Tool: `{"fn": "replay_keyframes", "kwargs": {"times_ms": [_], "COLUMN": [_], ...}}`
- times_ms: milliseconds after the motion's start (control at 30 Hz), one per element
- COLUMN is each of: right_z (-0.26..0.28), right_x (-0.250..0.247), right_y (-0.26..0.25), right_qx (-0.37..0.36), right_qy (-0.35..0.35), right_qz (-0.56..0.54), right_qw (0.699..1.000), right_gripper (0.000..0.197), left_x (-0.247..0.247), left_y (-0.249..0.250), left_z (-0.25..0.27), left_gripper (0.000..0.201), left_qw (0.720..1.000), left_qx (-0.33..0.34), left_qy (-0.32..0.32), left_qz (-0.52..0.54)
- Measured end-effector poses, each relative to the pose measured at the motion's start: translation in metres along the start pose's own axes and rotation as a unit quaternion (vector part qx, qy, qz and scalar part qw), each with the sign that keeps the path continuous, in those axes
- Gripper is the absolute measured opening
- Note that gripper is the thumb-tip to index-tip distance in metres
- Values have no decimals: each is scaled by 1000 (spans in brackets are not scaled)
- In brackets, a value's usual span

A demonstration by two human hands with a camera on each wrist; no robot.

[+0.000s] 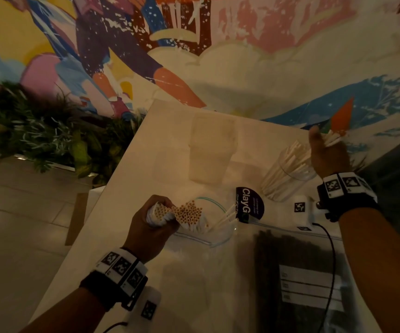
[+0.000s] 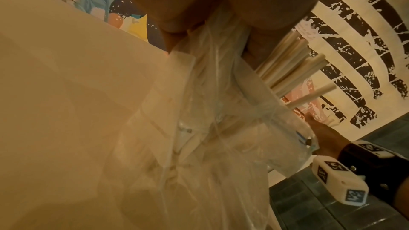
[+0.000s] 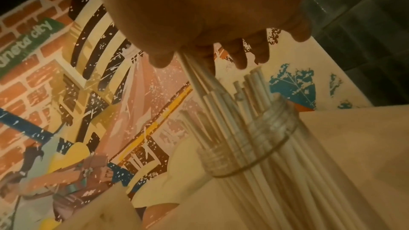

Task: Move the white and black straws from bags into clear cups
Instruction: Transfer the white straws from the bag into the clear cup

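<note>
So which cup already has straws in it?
The clear cup on the right, under the right hand, is full of white straws. The other cup, farther back, looks empty.

Fingers [image 2: 177,20] grip bag [image 2: 210,128]; straws [image 2: 294,69] protrude

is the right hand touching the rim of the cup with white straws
Apart. The right wrist view shows the right hand above the cup rim, pinching straws.
</note>
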State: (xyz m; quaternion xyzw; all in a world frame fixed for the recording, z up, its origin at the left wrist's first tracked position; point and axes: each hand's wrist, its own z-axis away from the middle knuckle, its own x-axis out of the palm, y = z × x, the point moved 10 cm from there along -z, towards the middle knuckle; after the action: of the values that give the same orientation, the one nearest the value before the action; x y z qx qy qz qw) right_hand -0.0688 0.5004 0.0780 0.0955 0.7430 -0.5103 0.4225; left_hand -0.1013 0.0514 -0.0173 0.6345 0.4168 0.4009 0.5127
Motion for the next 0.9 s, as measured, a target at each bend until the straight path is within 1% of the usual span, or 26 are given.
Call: {"fn": "replay_keyframes", "kwargs": {"times_ms": [67, 133, 167, 200, 233, 267, 300, 333, 367, 400, 433, 467, 500, 533, 600, 633, 667, 700, 733, 800, 833, 867, 900], "right_z": [6, 21, 32, 38, 40, 35, 30, 25, 24, 26, 28, 29, 30, 32, 36, 36, 35, 36, 39, 62, 80, 98, 117], "right_x": [-24, -47, -54, -53, -45, -25, -2, 21, 36, 41, 39, 35, 34, 37, 53, 58, 58, 52, 43, 18, 11, 11, 21], "right_y": [-23, -35, -44, -52, -58, -57, -51, -37, -24, -16, -14, -17, -20, -23, -22, -21, -21, -24, -33, -63, -74, -80, -79], "right_qx": [-86, -150, -189, -225, -253, -269, -259, -231, -203, -188, -187, -193, -202, -213, -236, -231, -223, -214, -220, -276, -301, -303, -283], "right_qy": [95, 182, 204, 205, 178, 123, 46, -30, -78, -88, -69, -40, -25, -34, -86, -108, -114, -106, -81, -18, -16, -52, -128], "right_qz": [-49, -82, -74, -51, -15, 39, 111, 167, 201, 216, 216, 210, 216, 242, 327, 349, 352, 338, 308, 205, 131, 60, 10], "right_qw": [991, 968, 958, 951, 951, 954, 958, 958, 955, 954, 956, 958, 955, 946, 911, 902, 902, 910, 922, 939, 945, 950, 951], "right_gripper": [95, 93, 89, 82, 74, 67, 63, 65, 71, 75, 75, 71, 65, 58, 51, 51, 53, 55, 57, 61, 60, 55, 55], "left_x": [0, -2, -2, -3, -3, -2, -2, -2, -1, -1, 0, 0, 0, 0, 1, 1, 0, 0, 0, 1, 1, 1, 1], "left_y": [0, -4, -6, -9, -9, -9, -9, -9, -9, -9, -8, -6, -4, -3, -2, -2, -2, -1, -1, 2, 3, 3, 4], "left_z": [0, 0, 0, 0, 0, 0, -1, -1, -1, 0, 0, 0, 0, 1, 0, 0, 0, 0, 0, 0, 1, 1, 0], "left_gripper": [29, 33, 36, 39, 38, 36, 33, 30, 29, 30, 32, 33, 32, 30, 30, 30, 31, 30, 28, 26, 26, 26, 27], "left_qw": [1000, 1000, 1000, 1000, 1000, 1000, 1000, 1000, 1000, 1000, 1000, 1000, 1000, 1000, 1000, 1000, 1000, 1000, 1000, 1000, 1000, 1000, 1000], "left_qx": [1, -5, -10, -13, -14, -13, -14, -15, -16, -17, -15, -13, -12, -10, -11, -11, -10, -9, -9, -5, -3, -2, 1], "left_qy": [-1, 2, 5, 8, 11, 13, 12, 12, 10, 8, 6, 6, 6, 5, 1, 1, 4, 5, 6, 6, 4, 3, 0], "left_qz": [0, 3, 4, 6, 10, 13, 14, 14, 14, 14, 16, 18, 18, 12, -2, -2, 1, 6, 12, 23, 25, 21, 15]}}
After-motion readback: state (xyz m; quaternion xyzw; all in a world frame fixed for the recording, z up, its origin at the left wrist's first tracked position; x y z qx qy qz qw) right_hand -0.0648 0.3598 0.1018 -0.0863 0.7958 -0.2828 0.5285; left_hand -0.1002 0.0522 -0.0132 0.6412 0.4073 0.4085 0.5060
